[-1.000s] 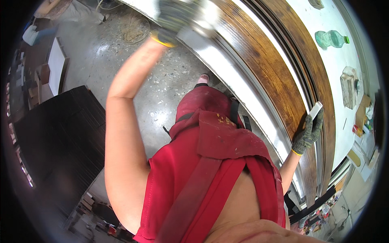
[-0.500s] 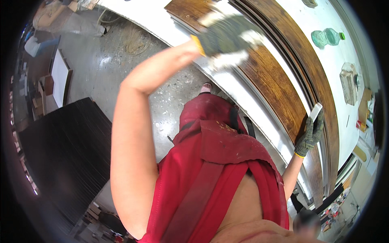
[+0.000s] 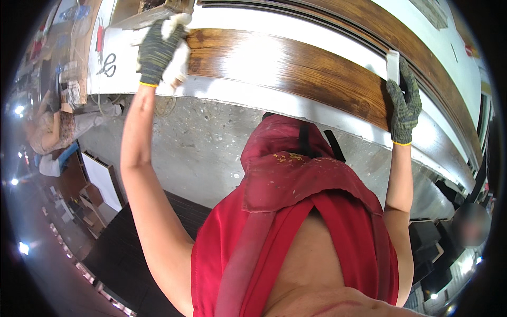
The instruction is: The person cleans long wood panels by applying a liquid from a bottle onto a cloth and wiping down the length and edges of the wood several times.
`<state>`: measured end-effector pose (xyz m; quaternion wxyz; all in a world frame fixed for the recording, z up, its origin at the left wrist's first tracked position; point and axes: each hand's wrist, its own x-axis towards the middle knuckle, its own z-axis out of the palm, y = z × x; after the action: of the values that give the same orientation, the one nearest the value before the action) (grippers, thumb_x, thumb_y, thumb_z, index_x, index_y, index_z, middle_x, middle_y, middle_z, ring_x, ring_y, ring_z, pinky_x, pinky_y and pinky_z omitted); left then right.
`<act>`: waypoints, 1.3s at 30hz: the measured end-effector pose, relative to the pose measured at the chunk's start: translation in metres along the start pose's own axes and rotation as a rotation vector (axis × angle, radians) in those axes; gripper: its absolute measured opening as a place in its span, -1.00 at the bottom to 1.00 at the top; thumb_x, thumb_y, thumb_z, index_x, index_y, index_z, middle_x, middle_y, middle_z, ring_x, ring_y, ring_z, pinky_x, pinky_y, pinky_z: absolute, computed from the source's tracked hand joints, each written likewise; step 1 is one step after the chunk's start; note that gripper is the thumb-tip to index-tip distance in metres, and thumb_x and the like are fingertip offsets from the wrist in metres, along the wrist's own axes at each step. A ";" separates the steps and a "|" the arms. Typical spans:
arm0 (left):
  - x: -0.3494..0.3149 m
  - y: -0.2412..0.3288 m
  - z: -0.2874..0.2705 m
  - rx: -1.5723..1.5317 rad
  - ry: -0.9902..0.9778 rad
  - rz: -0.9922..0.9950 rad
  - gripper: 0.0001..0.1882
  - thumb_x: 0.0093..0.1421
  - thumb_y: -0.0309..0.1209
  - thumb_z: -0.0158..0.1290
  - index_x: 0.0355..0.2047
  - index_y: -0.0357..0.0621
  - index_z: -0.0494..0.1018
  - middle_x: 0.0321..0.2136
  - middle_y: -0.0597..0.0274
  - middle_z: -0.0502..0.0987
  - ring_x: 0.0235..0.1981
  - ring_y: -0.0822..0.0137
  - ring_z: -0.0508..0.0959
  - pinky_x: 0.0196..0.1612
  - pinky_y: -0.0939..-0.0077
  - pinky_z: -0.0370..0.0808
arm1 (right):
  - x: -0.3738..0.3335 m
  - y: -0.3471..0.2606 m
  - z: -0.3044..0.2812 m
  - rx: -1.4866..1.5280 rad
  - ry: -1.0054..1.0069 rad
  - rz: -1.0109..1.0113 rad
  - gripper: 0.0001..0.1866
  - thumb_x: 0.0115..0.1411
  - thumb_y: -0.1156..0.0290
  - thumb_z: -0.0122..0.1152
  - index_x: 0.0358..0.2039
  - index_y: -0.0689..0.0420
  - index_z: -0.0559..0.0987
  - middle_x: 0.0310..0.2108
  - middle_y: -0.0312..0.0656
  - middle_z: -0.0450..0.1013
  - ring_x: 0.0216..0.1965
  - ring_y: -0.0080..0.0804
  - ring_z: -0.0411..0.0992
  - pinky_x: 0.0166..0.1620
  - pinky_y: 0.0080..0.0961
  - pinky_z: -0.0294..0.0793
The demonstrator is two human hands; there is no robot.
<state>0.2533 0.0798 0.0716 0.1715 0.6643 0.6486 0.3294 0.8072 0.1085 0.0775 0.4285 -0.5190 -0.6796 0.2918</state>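
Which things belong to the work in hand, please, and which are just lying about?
Apparently in use:
crumpled white cloth in the left hand
small white block at the right hand
long brown wood-grain plank between them

Lying about:
black-handled scissors
slim red tool

The place was a workshop: a long white bench point(image 3: 124, 55) carried brown wood-grain boards point(image 3: 232, 53) and scissors point(image 3: 110, 66) over a bare, speckled floor point(image 3: 211, 140). Paint-like specks marked a red apron point(image 3: 311, 177); the murky left edge seemed to show a co-worker point(image 3: 49, 131).
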 end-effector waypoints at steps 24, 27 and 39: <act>-0.011 0.254 0.212 0.038 -0.175 0.242 -0.66 0.21 -0.36 0.18 0.01 -0.05 0.53 0.00 0.17 0.60 0.05 0.32 0.57 0.42 0.11 0.10 | -0.053 0.164 -0.280 0.055 0.480 0.262 -0.46 0.21 0.34 0.32 0.21 0.09 0.48 0.21 -0.19 0.41 0.23 -0.36 0.36 0.29 -0.43 0.34; -0.002 0.339 0.276 0.093 -0.240 0.496 -0.66 0.19 -0.30 0.20 -0.02 -0.03 0.55 -0.04 0.15 0.62 -0.01 0.27 0.60 0.32 0.14 0.27 | -0.050 0.140 -0.269 -0.040 0.423 0.179 -0.42 0.19 0.32 0.34 0.22 0.11 0.47 0.21 -0.17 0.42 0.24 -0.33 0.35 0.30 -0.40 0.29; 0.007 0.377 0.305 0.011 -0.311 0.754 -0.53 0.15 -0.26 0.21 0.05 -0.15 0.50 -0.04 0.04 0.58 0.01 0.09 0.57 0.26 0.15 0.32 | -0.035 0.152 -0.255 0.216 0.392 0.160 -0.33 0.17 0.46 0.36 0.28 0.25 0.35 0.13 -0.24 0.42 0.06 -0.50 0.39 0.06 -0.58 0.45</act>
<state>0.7366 0.1101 0.0995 0.1311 0.8984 0.3276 0.2614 1.1057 0.1068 0.0579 0.5808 -0.5691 -0.5050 0.2894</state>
